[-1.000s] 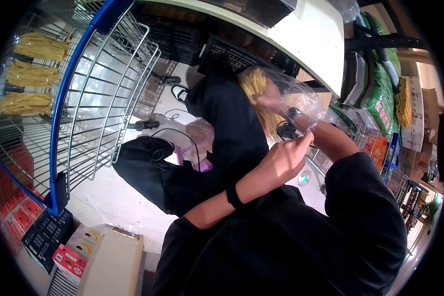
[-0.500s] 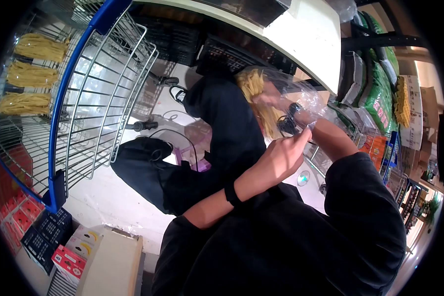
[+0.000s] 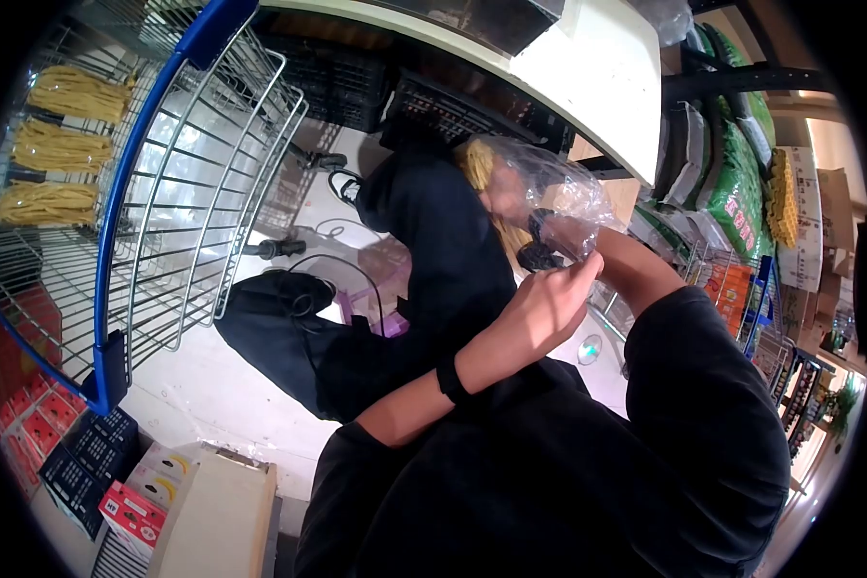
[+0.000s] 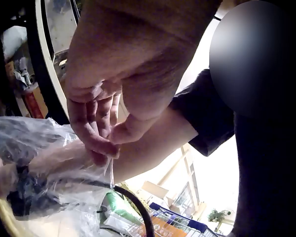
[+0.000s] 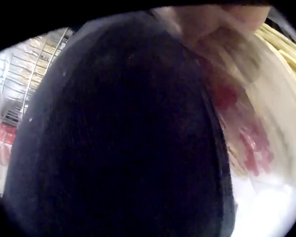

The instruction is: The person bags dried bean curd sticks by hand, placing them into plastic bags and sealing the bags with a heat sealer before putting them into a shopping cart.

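My left hand (image 3: 549, 306) pinches the edge of a clear plastic bag (image 3: 573, 183) between thumb and fingertips. In the left wrist view the same pinch shows close up, with the bag (image 4: 34, 131) hanging crumpled from it. My right hand (image 3: 507, 191) reaches inside the bag and grips a bundle of long yellow strips (image 3: 478, 164), seen hazily through the film. At the top of the right wrist view show blurred fingers (image 5: 202, 22); yellow strips (image 5: 281, 47) run along the upper right and red print (image 5: 254, 143) lies below. My trouser leg hides part of the bundle.
A blue-edged shopping cart (image 3: 178, 217) stands at left with several packed yellow bundles (image 3: 63, 147). Black crates (image 3: 453, 108) sit beneath a white counter (image 3: 602, 82). Green sacks (image 3: 732, 183) are stacked at right; boxes (image 3: 135, 511) stand lower left.
My right hand has shifted slightly left inside the bag, and the yellow bundle has gone farther behind my leg. The left hand keeps its pinch, almost in place.
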`<state>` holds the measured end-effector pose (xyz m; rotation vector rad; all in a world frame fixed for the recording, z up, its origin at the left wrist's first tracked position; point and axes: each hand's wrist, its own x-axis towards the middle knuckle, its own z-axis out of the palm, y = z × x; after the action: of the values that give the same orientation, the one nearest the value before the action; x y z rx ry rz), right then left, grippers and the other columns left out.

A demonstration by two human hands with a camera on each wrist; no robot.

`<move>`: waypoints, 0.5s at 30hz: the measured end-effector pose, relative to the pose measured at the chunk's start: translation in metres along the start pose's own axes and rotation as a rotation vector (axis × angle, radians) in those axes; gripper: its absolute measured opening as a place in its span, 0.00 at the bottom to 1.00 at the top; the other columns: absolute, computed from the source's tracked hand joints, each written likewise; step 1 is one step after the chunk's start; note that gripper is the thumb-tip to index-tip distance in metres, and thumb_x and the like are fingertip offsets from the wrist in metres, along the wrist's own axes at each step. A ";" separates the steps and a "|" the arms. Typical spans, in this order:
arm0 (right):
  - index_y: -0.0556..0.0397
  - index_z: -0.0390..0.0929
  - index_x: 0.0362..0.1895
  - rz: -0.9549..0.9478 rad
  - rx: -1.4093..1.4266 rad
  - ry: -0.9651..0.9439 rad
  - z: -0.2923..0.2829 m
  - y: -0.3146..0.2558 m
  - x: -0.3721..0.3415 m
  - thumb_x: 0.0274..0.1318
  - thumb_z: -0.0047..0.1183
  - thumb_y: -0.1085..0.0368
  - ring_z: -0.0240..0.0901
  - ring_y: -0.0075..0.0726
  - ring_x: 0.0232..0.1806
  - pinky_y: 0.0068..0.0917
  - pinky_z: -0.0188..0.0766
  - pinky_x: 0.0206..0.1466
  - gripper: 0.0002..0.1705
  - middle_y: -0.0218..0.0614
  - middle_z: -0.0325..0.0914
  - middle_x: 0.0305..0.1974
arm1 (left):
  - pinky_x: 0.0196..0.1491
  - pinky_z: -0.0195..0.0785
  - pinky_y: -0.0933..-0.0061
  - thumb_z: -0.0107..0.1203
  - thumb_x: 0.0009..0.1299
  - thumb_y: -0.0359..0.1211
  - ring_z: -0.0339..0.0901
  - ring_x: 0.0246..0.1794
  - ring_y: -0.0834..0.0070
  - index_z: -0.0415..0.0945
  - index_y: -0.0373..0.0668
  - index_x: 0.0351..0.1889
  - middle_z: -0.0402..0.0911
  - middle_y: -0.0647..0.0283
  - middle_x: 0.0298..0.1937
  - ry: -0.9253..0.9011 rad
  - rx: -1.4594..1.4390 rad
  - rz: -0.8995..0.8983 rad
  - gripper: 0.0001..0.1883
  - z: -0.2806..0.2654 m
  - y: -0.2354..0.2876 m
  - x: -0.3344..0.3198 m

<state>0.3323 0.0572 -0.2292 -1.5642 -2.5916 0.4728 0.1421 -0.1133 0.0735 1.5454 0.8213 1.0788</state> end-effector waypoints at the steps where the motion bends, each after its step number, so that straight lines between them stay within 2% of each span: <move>1: 0.69 0.73 0.51 -0.002 0.001 -0.001 -0.022 -0.022 0.000 0.46 0.64 0.58 0.78 0.62 0.37 0.52 0.72 0.41 0.32 0.60 0.76 0.25 | 0.42 0.77 0.52 0.51 0.69 0.22 0.82 0.40 0.41 0.68 0.35 0.54 0.82 0.41 0.38 -0.010 -0.015 -0.003 0.15 -0.002 0.001 -0.001; 3: 0.68 0.72 0.53 0.274 0.306 -0.024 -0.074 -0.067 -0.004 0.45 0.65 0.61 0.80 0.68 0.39 0.55 0.74 0.45 0.33 0.60 0.80 0.31 | 0.42 0.76 0.51 0.51 0.70 0.22 0.82 0.39 0.41 0.68 0.35 0.54 0.82 0.41 0.37 0.011 -0.019 0.012 0.15 -0.002 0.000 -0.003; 6: 0.65 0.72 0.55 0.327 0.212 0.005 -0.096 -0.090 -0.002 0.45 0.67 0.61 0.81 0.69 0.44 0.53 0.75 0.49 0.34 0.60 0.81 0.36 | 0.41 0.76 0.51 0.50 0.70 0.22 0.82 0.38 0.41 0.68 0.34 0.54 0.81 0.41 0.36 0.015 -0.040 0.021 0.14 -0.006 0.004 -0.003; 9: 0.60 0.75 0.56 0.288 0.216 0.078 -0.086 -0.083 -0.003 0.45 0.69 0.58 0.80 0.68 0.48 0.53 0.74 0.53 0.35 0.60 0.83 0.41 | 0.40 0.76 0.51 0.50 0.70 0.22 0.82 0.37 0.41 0.68 0.34 0.54 0.81 0.41 0.35 0.013 -0.049 0.027 0.14 -0.007 0.004 -0.003; 13: 0.64 0.72 0.60 0.295 0.298 -0.016 -0.110 -0.083 -0.005 0.45 0.73 0.54 0.83 0.64 0.48 0.51 0.78 0.54 0.42 0.60 0.84 0.44 | 0.39 0.76 0.51 0.52 0.70 0.21 0.82 0.37 0.42 0.68 0.35 0.53 0.81 0.42 0.34 0.074 -0.050 0.065 0.15 0.000 -0.001 -0.004; 15: 0.61 0.72 0.63 0.367 0.189 -0.045 -0.110 -0.079 -0.004 0.45 0.72 0.54 0.82 0.61 0.54 0.49 0.78 0.58 0.42 0.60 0.84 0.49 | 0.39 0.76 0.51 0.52 0.69 0.21 0.82 0.37 0.42 0.68 0.36 0.53 0.81 0.42 0.34 0.082 -0.059 0.069 0.15 0.002 -0.001 -0.003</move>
<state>0.2912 0.0439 -0.1004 -1.9813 -2.2092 0.7621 0.1430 -0.1164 0.0720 1.4981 0.7894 1.2130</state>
